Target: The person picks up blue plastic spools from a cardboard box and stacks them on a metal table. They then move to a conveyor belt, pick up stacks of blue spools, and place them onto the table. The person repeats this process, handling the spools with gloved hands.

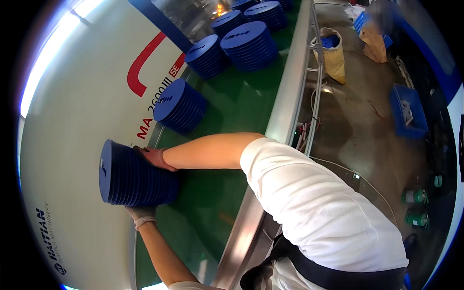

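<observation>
A tall stack of blue round plastic lids (140, 176) is tilted at the left side of the green conveyor belt (203, 193). My right hand (155, 157), in a reddish glove, presses on the stack's far side. From the near side, my left hand (141, 214), in a pale glove, grips the same stack; its fingers are mostly hidden behind the lids. Just beyond stands a shorter stack of the same lids (180, 106). Farther up the belt, more stacks (249, 46) stand close together.
A big white machine panel (72, 145) borders the belt on the left. Along the right runs a metal rail (285, 96). On the floor past it are a yellowish sack (333, 58), a blue crate (408, 111), green bottles (415, 195) and a loose cable (357, 174).
</observation>
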Demonstrator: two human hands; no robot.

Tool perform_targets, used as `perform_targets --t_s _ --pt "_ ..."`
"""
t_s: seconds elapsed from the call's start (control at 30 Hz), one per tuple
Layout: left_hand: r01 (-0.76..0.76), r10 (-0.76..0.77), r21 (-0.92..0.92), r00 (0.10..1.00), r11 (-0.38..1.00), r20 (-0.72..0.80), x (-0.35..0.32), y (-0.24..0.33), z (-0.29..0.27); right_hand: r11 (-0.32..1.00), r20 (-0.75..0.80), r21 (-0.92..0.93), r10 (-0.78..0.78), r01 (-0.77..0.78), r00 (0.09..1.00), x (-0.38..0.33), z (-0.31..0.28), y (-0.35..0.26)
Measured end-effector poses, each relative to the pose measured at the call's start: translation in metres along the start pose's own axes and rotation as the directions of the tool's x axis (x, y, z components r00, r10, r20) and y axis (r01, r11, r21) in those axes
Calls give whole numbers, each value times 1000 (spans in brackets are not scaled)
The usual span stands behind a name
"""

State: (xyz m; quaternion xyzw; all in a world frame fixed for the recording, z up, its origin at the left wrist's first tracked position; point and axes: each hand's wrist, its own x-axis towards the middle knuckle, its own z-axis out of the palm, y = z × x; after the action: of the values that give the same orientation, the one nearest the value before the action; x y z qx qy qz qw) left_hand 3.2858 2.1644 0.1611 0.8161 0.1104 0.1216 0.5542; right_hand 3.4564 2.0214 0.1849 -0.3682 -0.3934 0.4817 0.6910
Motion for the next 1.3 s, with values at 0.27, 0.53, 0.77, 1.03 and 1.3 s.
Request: perform_targets --t_s 0.27,0.53,0.77,1.03,1.3 --pt "-76 18 -476 992 876 -126 -128 60 -17 982 -32 -97 -166 162 986 -50 119 3" --pt "-34 -175 -398 862 917 -476 -374 121 -27 953 92 -123 -265 275 960 -122 303 41" --pt "21 -324 -449 724 893 -609 -619 117 -45 982 277 -26 -173 188 945 -192 481 146" --pt "12 -190 -211 489 977 -851 -913 43 -18 992 561 78 37 -97 827 -299 678 307" --pt "-473 -277 -227 -38 851 -960 -1040 -18 46 903 730 48 259 -426 632 -368 784 481"
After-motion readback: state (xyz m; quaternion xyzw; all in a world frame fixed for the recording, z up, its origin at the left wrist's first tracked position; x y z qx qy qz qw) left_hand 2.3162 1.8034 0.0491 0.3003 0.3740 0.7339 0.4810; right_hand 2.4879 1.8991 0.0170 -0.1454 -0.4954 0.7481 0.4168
